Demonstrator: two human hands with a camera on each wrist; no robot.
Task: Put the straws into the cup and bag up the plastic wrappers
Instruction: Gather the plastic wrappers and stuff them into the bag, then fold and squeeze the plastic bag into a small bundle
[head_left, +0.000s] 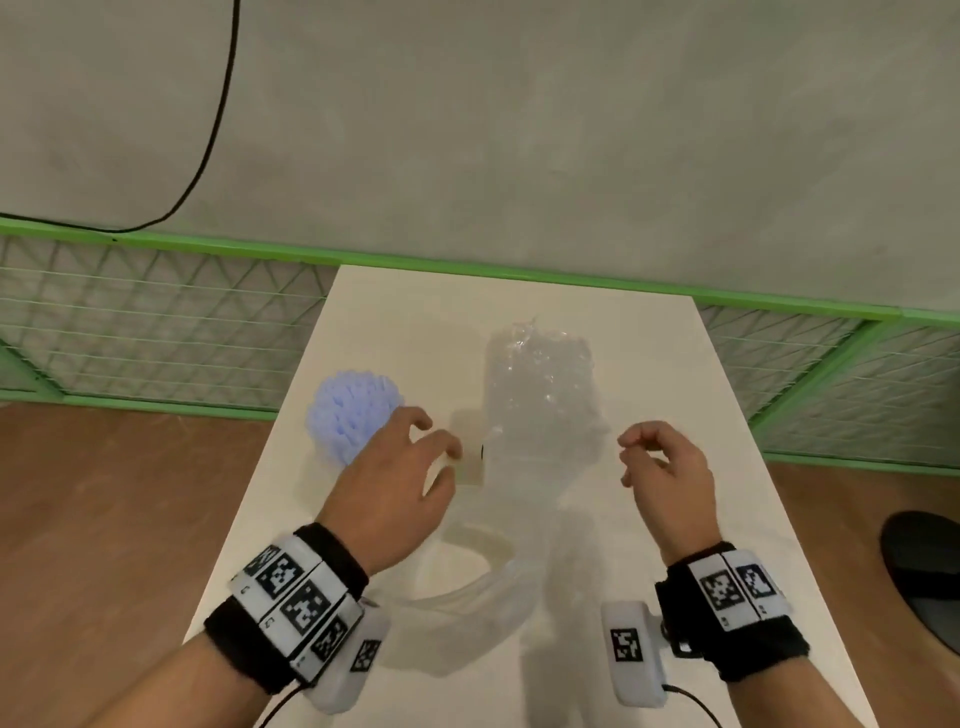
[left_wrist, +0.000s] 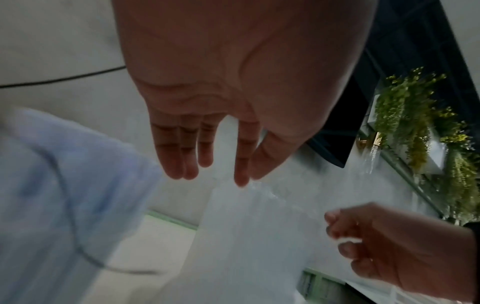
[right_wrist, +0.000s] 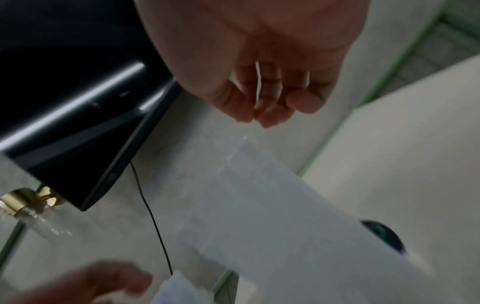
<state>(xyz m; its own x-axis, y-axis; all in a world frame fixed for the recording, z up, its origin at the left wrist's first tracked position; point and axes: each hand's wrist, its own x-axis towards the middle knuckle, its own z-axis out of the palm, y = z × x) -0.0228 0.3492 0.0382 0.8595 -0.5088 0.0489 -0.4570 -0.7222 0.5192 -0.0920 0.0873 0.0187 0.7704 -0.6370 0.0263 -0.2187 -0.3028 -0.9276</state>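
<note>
A bunch of lavender straws (head_left: 353, 410) (left_wrist: 52, 185) stands upright at the left of the white table (head_left: 737, 545); the cup around them hardly shows. In the middle stands a clear plastic bag (head_left: 540, 395) (left_wrist: 259, 236) (right_wrist: 272, 205) stuffed with crinkled wrappers. My left hand (head_left: 441, 452) (left_wrist: 207, 164) hovers between straws and bag, fingers straight and spread, holding nothing that I can see. My right hand (head_left: 636, 457) (right_wrist: 262, 111) (left_wrist: 363, 246) is to the right of the bag, fingers curled, pinching a thin strip of clear plastic (right_wrist: 257, 82).
A green wire fence (head_left: 156, 322) runs behind the table below a grey wall, with a black cable (head_left: 221, 104) hanging down. On the wooden floor at the right lies a black round object (head_left: 924, 582). A black screen (right_wrist: 64, 102) shows in the right wrist view.
</note>
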